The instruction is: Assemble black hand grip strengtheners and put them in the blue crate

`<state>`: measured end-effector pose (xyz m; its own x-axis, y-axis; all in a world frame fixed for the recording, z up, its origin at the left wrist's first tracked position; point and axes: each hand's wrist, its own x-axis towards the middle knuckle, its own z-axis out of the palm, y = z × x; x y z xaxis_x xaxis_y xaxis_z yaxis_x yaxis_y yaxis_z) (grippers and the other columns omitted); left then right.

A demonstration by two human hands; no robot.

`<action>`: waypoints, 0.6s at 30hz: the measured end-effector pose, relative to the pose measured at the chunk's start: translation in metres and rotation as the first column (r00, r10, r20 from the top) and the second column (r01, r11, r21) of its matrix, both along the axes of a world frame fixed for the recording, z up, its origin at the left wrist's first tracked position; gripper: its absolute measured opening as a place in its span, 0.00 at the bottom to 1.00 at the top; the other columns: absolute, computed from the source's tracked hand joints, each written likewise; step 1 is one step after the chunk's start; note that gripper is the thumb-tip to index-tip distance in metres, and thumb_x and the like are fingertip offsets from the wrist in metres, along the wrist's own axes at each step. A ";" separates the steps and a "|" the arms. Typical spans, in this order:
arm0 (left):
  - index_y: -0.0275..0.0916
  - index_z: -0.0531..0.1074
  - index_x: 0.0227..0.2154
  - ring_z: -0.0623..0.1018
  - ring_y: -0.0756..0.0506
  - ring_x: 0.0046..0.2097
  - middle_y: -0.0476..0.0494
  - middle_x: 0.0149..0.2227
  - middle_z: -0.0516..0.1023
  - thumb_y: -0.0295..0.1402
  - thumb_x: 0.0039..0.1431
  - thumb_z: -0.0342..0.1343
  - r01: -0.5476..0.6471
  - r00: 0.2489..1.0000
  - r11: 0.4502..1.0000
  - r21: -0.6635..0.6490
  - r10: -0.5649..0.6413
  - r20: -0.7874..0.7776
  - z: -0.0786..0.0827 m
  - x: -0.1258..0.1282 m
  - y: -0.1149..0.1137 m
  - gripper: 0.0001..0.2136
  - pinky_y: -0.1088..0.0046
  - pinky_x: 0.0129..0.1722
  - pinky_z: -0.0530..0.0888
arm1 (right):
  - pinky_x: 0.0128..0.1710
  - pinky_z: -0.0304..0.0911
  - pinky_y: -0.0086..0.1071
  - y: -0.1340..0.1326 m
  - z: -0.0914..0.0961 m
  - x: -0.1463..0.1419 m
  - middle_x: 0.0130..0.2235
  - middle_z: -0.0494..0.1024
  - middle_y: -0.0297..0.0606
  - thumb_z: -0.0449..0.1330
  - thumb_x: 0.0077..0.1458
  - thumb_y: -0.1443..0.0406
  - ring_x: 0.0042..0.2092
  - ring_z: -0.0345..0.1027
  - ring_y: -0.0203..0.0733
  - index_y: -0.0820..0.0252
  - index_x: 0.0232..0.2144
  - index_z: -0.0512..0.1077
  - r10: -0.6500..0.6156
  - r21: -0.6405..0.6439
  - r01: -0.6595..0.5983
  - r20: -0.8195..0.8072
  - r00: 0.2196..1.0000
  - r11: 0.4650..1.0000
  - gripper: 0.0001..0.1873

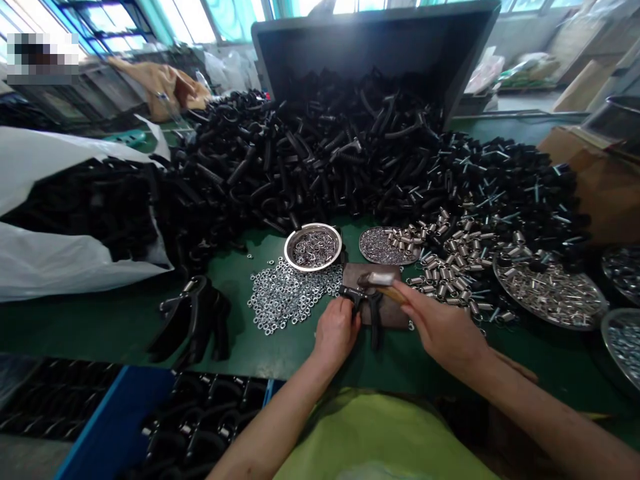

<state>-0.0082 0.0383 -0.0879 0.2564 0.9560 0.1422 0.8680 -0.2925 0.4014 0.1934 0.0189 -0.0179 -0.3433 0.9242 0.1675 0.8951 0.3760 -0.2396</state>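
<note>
- Green table (245, 347): work surface; clock centred on its metal plate (395, 318).
- Heap of black parts (310, 157): 12 o'clock, spread wide.
- Grey bin (360, 40): 12 o'clock, beyond heap; dark parts inside.
- Blue crate (120, 417): 8 o'clock, curved black parts in rows.
- Springs (453, 270): 3 o'clock, loose.
- Nuts (287, 297): 9 o'clock, loose.
- Right hand (443, 330): 4 o'clock, clenched round the hammer (379, 279).
- Left hand (337, 330): 8 o'clock, fingers grasping black workpiece (375, 321).
- Workpiece: on plate, one end projecting past 6 o'clock edge; hammer contact, cannot tell.
</note>
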 end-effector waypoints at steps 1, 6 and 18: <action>0.38 0.66 0.32 0.71 0.44 0.39 0.41 0.35 0.71 0.29 0.56 0.50 0.001 1.000 1.000 0.001 -0.001 -0.004 0.000 0.000 0.000 0.02 0.68 0.38 0.70 | 0.32 0.66 0.33 -0.001 -0.001 0.000 0.37 0.78 0.42 0.42 0.62 0.64 0.34 0.73 0.42 0.57 0.57 0.59 -0.010 0.054 0.012 -0.036 0.999 0.998 0.22; 0.38 0.65 0.32 0.71 0.44 0.39 0.41 0.36 0.71 0.28 0.56 0.49 0.005 1.000 1.000 -0.010 -0.005 -0.006 0.001 0.001 0.000 0.02 0.68 0.39 0.70 | 0.27 0.66 0.32 0.001 -0.016 0.001 0.35 0.79 0.40 0.44 0.62 0.62 0.31 0.74 0.43 0.54 0.55 0.63 0.016 -0.107 -0.005 0.104 0.994 0.994 0.20; 0.38 0.66 0.32 0.72 0.44 0.39 0.42 0.36 0.72 0.28 0.55 0.51 0.002 1.000 0.999 -0.043 -0.003 -0.022 0.004 0.001 0.004 0.02 0.68 0.39 0.70 | 0.30 0.65 0.36 0.037 -0.004 0.007 0.34 0.80 0.41 0.42 0.62 0.63 0.32 0.75 0.48 0.58 0.55 0.61 -0.135 -0.114 0.129 -0.047 0.990 0.985 0.21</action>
<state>-0.0071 0.0419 -0.0837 0.2615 0.9605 0.0957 0.8759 -0.2777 0.3944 0.2004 0.0562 -0.0216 -0.2099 0.9747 0.0766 0.9197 0.2234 -0.3228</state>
